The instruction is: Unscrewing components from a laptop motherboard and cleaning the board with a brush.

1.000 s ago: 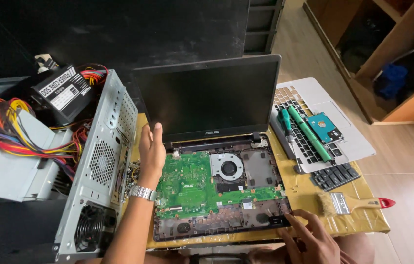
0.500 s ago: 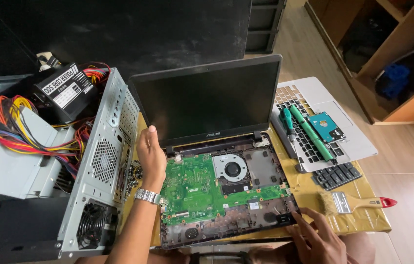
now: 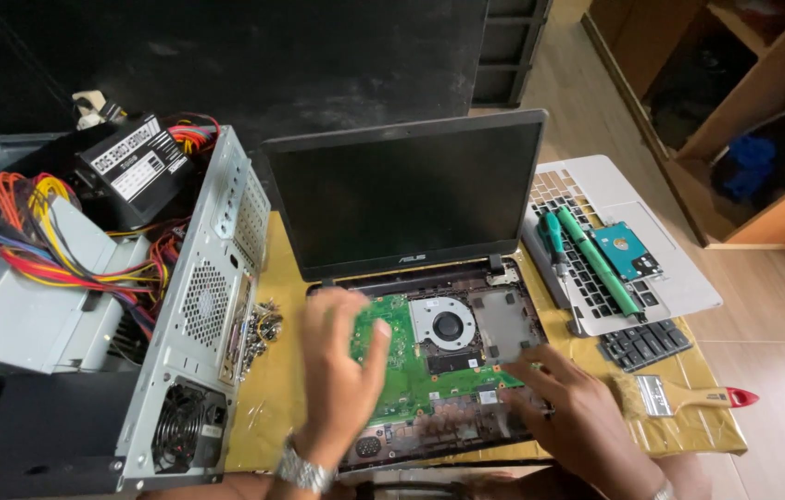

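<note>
An opened laptop [image 3: 411, 194] stands on a yellow-covered table [image 3: 286, 380], its dark screen upright and its base stripped to a green circuit board [image 3: 415, 370] with a round fan [image 3: 448, 324]. My left hand [image 3: 341, 370] hovers blurred over the left part of the board, fingers apart, holding nothing; a metal watch is on that wrist. My right hand [image 3: 568, 407] rests on the lower right part of the base, fingers spread on the frame.
An open desktop computer case [image 3: 198, 306] with coloured cables and a black power supply [image 3: 128, 167] stands at the left. A removed white keyboard cover [image 3: 679, 278] at the right carries two green screwdrivers and a hard drive. A red-tipped paintbrush [image 3: 689, 398] and a dark keyboard piece [image 3: 642, 343] lie nearby.
My left hand moved from the laptop's left edge rightward over the board. My right hand moved up from the lower right corner onto the base. The view shifted closer.
</note>
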